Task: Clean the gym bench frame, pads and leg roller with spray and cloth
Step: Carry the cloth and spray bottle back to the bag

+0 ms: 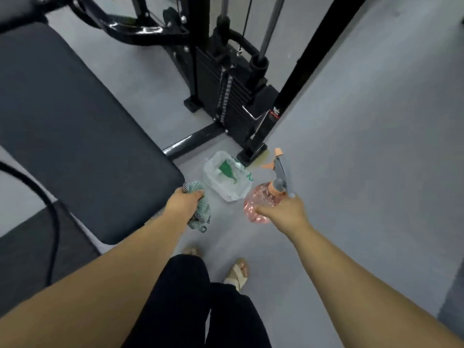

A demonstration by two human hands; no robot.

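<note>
- Your left hand (184, 200) is clamped on the bunched cloth (202, 213), right at the near corner of the pad (75, 126).
- Your right hand (283, 209) is wrapped round the pink bottle (258, 202) low on its body. No finger seems to be on the orange trigger (268, 165).
- The bottle hangs over the floor (364, 146), just right of the pad's corner, with its nozzle pointing away from the pad.
- The pad looks like the first thing to do. Slide your grip up to the neck, get a finger on the trigger and turn the nozzle towards the vinyl before you squeeze.
- Mist lightly and from above, so the liquid lands on the pad and not on the floor beside your sandals.
- Shake the cloth out flatter; as a tight wad it will only touch the pad in a small patch.
- Wipe in long strokes from the far end back to this corner, then do the edges.
- I cannot see the leg roller or the bench's own frame, so you will have to move round for those.
- The floor is smooth grey, and spray on it would likely be slippery.
- A plastic bag (226, 179) lies on the floor between your hands, near the foot of the weight stack (226, 84).
- A black cable (45, 197) loops down at your left.
</note>
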